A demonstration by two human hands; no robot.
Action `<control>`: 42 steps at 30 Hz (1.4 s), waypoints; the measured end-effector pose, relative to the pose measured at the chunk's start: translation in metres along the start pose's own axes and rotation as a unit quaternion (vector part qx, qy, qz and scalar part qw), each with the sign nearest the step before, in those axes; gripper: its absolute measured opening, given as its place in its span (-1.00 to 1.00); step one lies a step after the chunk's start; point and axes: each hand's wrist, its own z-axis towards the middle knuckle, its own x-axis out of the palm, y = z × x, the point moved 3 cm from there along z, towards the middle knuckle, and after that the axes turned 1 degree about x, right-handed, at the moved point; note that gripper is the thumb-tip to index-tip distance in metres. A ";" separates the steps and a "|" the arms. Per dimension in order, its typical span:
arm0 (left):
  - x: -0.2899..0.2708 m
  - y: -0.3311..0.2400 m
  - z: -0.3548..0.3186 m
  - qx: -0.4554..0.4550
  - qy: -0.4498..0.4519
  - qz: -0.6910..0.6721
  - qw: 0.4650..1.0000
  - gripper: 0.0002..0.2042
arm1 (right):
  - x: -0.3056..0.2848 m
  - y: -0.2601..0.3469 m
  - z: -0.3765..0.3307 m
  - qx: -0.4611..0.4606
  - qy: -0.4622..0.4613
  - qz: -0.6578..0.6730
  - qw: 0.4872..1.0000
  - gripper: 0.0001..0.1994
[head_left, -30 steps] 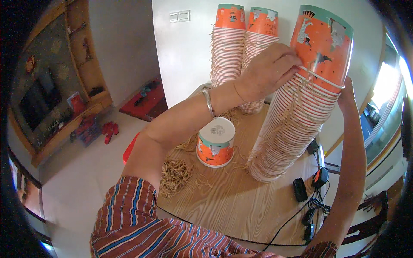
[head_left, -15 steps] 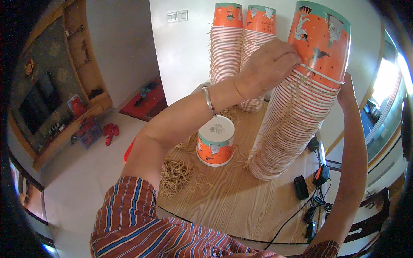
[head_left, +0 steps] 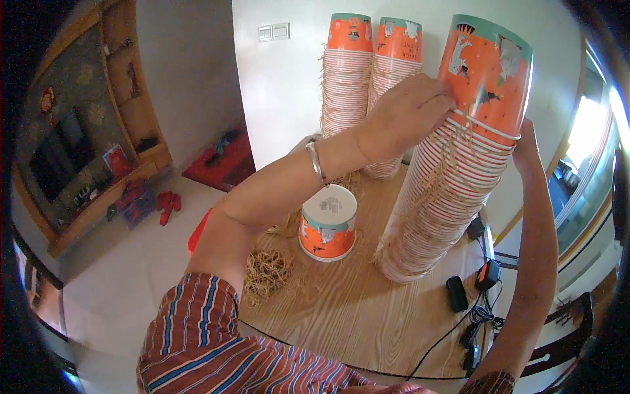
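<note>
A tall stack of nested, upside-down paper buckets [head_left: 426,217] rises on the right of the table, leaning in the picture. Its top bucket [head_left: 485,79] is orange with a green band and Halloween figures. My left hand [head_left: 417,108] has its fingers closed at that bucket's left side, just above the white rim. On the opposite side my right hand [head_left: 526,146] holds the same rim, its fingers mostly hidden behind the bucket. Loops of tan twine [head_left: 453,154] hang down the stack's front. A single upturned bucket [head_left: 328,226] stands left of the stack.
Two more tall bucket stacks [head_left: 346,85] stand by the white wall. A tangled heap of twine [head_left: 267,274] lies at the wooden table's [head_left: 354,315] left. Black adapters and cables [head_left: 482,295] run along its right edge. Red slippers [head_left: 168,205] are on the floor.
The whole view has shifted slightly, so the stacks appear a little lower. Both hands keep their places on the top bucket.
</note>
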 end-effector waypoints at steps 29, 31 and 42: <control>0.004 -0.009 0.019 -0.333 -0.010 -0.233 0.913 -0.88 | 0.018 0.020 -0.017 -0.012 -0.007 0.076 0.997 -0.70; 0.002 -0.009 0.015 -0.328 -0.022 -0.242 0.913 -0.88 | 0.019 0.020 -0.017 -0.015 -0.005 0.077 0.997 -0.70; -0.006 -0.020 0.001 -0.216 0.009 -0.202 0.955 -0.85 | 0.021 0.025 -0.024 -0.047 0.002 0.077 0.996 -0.70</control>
